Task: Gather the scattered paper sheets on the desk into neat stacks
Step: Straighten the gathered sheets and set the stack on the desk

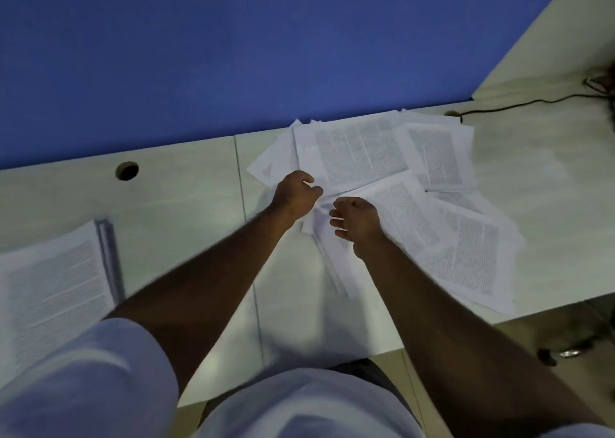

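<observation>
While my left hand (296,191) is pinching the scattered sheets (392,184) at their near-left edge | my right hand (357,221) is hovering beside it, fingers loosely curled, holding nothing | gathered stack (50,291) is lying far left on the desk (186,204)

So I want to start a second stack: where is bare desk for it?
Bare desk lies between the neat stack and the scattered sheets, near the round hole. More right of the sheets, below the cable. Crowded around both hands.
</observation>
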